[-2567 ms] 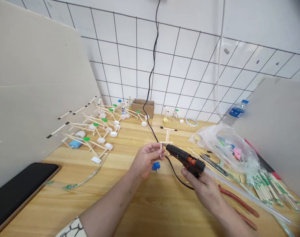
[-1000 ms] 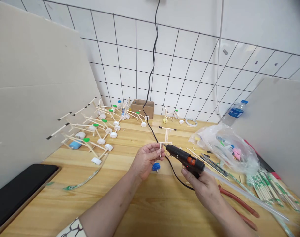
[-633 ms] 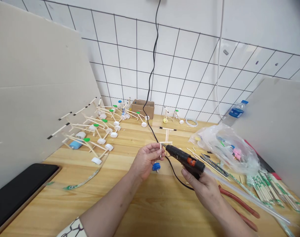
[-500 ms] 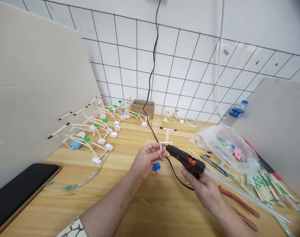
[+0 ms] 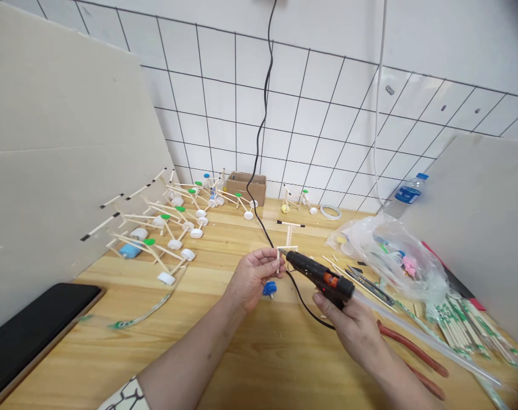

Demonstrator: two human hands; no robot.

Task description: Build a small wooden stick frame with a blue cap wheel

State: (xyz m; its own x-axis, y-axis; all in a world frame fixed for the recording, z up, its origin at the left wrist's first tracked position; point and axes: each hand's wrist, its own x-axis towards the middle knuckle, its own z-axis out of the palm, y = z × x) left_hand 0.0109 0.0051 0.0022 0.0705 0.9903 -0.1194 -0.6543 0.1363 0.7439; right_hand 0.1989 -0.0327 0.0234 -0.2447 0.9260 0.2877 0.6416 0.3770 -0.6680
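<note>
Pinched in my left hand (image 5: pixel 254 276) is a small frame of wooden sticks (image 5: pixel 289 235), with a black-tipped crossbar at its top. My right hand (image 5: pixel 355 327) is wrapped round the handle of a black glue gun (image 5: pixel 316 270). The gun's nozzle is at the corner of the stick frame, close to my left fingertips; whether it touches cannot be told. Just below my left fingers is a blue clay wheel (image 5: pixel 269 288), partly hidden by the hand.
Several stick tricycles (image 5: pixel 156 242) stand at the left, near a black phone (image 5: pixel 37 336). At the right lie a plastic bag (image 5: pixel 391 256), scissors (image 5: pixel 372 286), red-handled pliers (image 5: pixel 412 347) and wrapped sticks (image 5: pixel 468 327). A cardboard box (image 5: pixel 247 188) and tape roll (image 5: pixel 330 212) are behind.
</note>
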